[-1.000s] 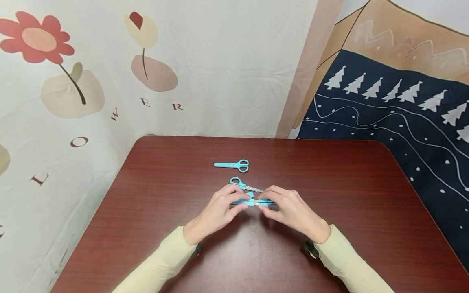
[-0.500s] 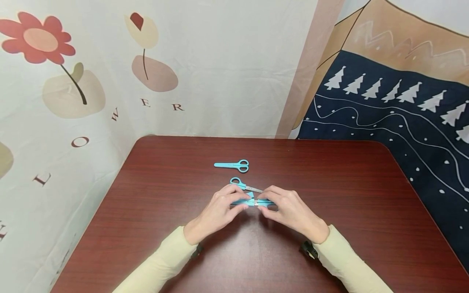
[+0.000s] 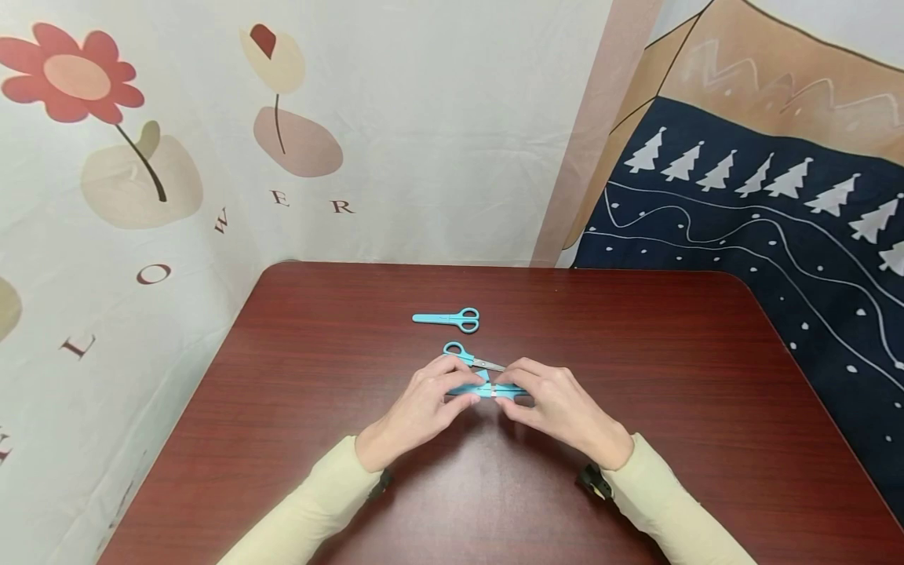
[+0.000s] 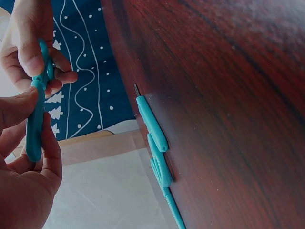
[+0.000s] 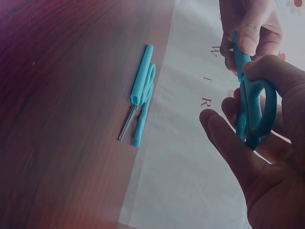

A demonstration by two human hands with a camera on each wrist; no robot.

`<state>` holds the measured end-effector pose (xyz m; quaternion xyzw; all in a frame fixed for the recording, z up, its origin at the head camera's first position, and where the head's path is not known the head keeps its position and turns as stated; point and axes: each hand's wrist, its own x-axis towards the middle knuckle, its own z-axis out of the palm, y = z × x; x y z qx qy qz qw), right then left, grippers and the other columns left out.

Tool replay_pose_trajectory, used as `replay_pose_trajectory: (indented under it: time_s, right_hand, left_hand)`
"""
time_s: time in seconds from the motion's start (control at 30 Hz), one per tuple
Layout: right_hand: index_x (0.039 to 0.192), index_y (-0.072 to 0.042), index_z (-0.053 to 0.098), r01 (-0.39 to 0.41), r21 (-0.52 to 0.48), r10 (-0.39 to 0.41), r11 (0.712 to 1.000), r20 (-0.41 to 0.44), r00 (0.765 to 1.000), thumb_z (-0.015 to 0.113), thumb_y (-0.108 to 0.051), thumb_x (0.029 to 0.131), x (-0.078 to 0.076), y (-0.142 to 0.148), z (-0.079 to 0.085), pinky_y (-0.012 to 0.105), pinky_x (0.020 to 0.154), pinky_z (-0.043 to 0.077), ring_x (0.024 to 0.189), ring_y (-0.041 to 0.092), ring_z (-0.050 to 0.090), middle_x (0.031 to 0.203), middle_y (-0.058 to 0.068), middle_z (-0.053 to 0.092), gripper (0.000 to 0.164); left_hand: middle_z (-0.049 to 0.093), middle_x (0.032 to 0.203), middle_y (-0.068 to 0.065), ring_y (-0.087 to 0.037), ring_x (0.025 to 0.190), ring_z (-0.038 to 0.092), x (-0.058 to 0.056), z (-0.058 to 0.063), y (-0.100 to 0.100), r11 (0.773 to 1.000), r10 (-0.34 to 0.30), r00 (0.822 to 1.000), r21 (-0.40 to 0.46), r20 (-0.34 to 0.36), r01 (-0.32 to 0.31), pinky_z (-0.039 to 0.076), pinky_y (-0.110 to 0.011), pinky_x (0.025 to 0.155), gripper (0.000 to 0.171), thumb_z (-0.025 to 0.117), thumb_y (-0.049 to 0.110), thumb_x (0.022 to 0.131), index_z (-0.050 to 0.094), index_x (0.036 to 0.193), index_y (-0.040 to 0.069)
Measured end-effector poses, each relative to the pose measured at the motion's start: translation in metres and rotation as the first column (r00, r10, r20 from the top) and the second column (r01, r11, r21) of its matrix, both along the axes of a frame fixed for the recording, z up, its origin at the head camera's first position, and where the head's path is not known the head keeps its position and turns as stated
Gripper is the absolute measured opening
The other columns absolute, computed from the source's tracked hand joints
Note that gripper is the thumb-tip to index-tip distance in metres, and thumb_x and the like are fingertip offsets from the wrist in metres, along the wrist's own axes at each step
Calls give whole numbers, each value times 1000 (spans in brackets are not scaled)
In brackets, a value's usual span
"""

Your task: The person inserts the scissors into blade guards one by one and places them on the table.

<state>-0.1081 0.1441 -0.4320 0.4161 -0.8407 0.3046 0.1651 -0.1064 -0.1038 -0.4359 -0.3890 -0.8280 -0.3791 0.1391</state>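
Note:
Above the table, my left hand (image 3: 420, 400) pinches a turquoise blade sheath (image 4: 34, 128) between thumb and fingers. My right hand (image 3: 568, 400) holds a pair of turquoise-handled scissors (image 5: 263, 112) by the handles, thumb on the near side. The blades point left into the sheath's mouth, and only a short bit of metal shows between the two in the head view. Farther back lie bare-bladed scissors (image 3: 457, 352), partly behind my fingers. A loose turquoise sheath (image 5: 141, 78) lies beside them on the table, mostly hidden by my left hand in the head view.
Another pair of scissors (image 3: 439, 318), its blades covered by a sheath, lies farther back on the dark red wooden table (image 3: 339, 329). Printed cloth (image 3: 438, 157) hangs behind the table's far edge.
The scissors in my right hand have shifted slightly left, deeper into the sheath, so less blade shows. My left hand and the things on the table have stayed put.

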Motion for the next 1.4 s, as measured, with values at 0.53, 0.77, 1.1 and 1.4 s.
replay_pose_trajectory:
  time_s: [0.53,0.77,1.1,1.4]
  right_hand:
    - [103,-11,76,14,7,-14,1000,7,1000,84,-13,85,0,-2,1,14,66,53,77,2,65,101,-5,70,20]
    - [103,-10,76,14,3,-14,1000,5,1000,85,-11,84,0,-2,0,16,66,53,77,3,66,100,-5,70,21]
    - [103,-10,76,13,0,-13,1000,4,1000,84,-12,84,0,-2,1,15,66,53,76,3,65,100,-4,70,21]
    - [102,-10,75,8,0,-8,1000,-8,1000,84,-11,84,0,-3,0,16,66,54,76,3,65,99,-4,70,20]
  left_hand:
    - [66,105,1,-15,97,60,0,1,0,1000,-3,1000,8,1,3,51,-23,78,17,82,9,89,79,106,9]
    - [66,104,2,-14,96,59,0,0,0,1000,2,1000,10,10,-2,51,-22,77,18,82,8,89,79,106,9]
    - [66,105,3,-13,97,60,0,0,0,1000,5,1000,11,27,-5,51,-22,77,17,81,9,90,79,107,9]
    - [67,106,2,-14,98,60,1,1,1,1000,9,1000,3,20,-9,51,-23,79,17,82,10,90,79,107,10]
